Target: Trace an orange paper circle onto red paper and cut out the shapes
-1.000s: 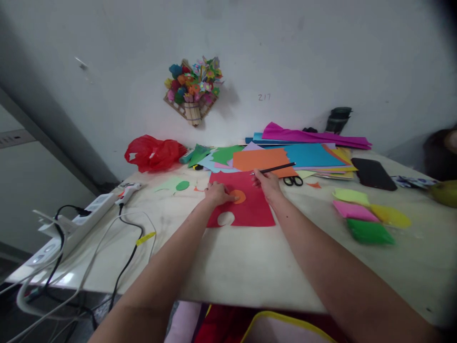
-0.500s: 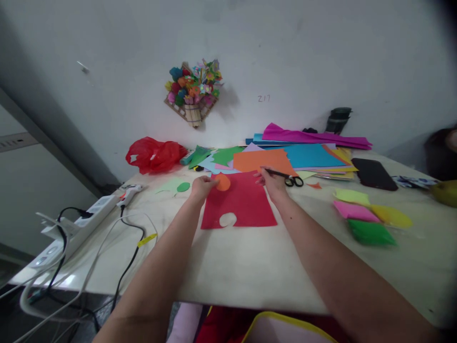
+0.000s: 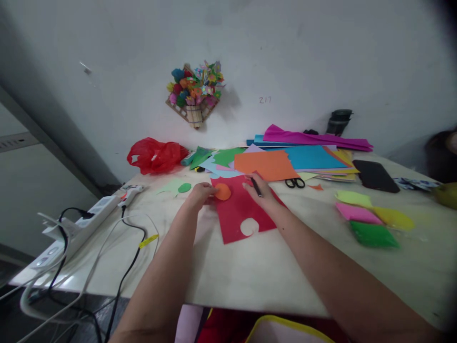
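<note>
A red paper sheet [image 3: 237, 214] with a round hole cut near its lower edge lies skewed on the table. My left hand [image 3: 200, 193] pinches a small orange paper circle [image 3: 223, 191] over the sheet's upper left corner. My right hand [image 3: 259, 189] rests on the sheet's upper part, fingers closed round a black pencil [image 3: 255, 186]. Both forearms stretch out from the bottom of the view.
Black scissors [image 3: 294, 182] lie right of the sheet, below an orange sheet [image 3: 266, 164] and a stack of coloured paper [image 3: 314, 155]. A green circle [image 3: 184, 187], red plastic bag [image 3: 155, 155], black phone [image 3: 375, 175], power strip [image 3: 85, 221] with cables, and coloured pieces [image 3: 367, 219] surround them.
The red sheet has turned so its hole now sits lower right. My left hand lifted the orange circle to the sheet's upper left. My right hand swung the pencil in over the sheet.
</note>
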A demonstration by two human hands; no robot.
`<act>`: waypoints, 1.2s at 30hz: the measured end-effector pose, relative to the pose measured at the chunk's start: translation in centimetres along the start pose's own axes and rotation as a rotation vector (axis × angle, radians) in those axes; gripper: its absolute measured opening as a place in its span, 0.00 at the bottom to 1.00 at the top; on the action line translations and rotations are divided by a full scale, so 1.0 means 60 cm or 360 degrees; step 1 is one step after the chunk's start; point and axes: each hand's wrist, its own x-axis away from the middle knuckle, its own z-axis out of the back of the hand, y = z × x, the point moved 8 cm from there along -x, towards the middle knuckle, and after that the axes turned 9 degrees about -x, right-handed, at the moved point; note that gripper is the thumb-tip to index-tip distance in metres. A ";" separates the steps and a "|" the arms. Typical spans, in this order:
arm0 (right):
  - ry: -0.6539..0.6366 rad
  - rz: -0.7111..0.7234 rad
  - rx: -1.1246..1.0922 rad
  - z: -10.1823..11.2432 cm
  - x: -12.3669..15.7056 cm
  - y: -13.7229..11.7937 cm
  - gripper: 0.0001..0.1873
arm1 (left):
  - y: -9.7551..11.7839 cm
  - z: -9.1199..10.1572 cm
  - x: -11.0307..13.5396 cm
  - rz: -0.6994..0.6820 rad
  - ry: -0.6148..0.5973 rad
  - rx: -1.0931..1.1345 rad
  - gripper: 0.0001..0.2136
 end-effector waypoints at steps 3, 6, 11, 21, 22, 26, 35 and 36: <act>-0.0111 -0.0054 0.0069 -0.022 0.015 0.000 0.19 | -0.001 -0.013 0.013 0.0030 -0.0281 -0.0025 0.12; -0.0165 -0.0104 0.0081 -0.038 0.018 0.011 0.24 | -0.005 -0.037 0.031 0.0020 -0.0607 -0.0149 0.15; -0.0047 -0.0040 -0.0024 -0.028 0.002 0.017 0.26 | 0.010 -0.050 0.018 -0.0335 -0.0438 -0.0437 0.13; 0.0061 0.0008 -0.0197 -0.011 -0.006 0.050 0.17 | 0.031 -0.018 -0.022 -0.0649 0.0274 -0.0835 0.09; 0.0036 0.0006 -0.0178 -0.015 -0.005 0.057 0.16 | 0.037 -0.017 -0.018 -0.0722 0.0260 -0.0862 0.09; 0.0047 -0.0015 -0.0209 -0.019 -0.007 0.073 0.16 | 0.053 -0.032 -0.003 -0.0975 0.0066 -0.0930 0.11; 0.0056 -0.0005 -0.0214 -0.017 -0.008 0.074 0.16 | 0.016 -0.051 -0.017 -0.0794 -0.0158 -0.1001 0.13; 0.0054 0.0011 -0.0208 -0.017 -0.008 0.074 0.16 | 0.014 -0.051 -0.018 -0.0787 -0.0156 -0.1023 0.13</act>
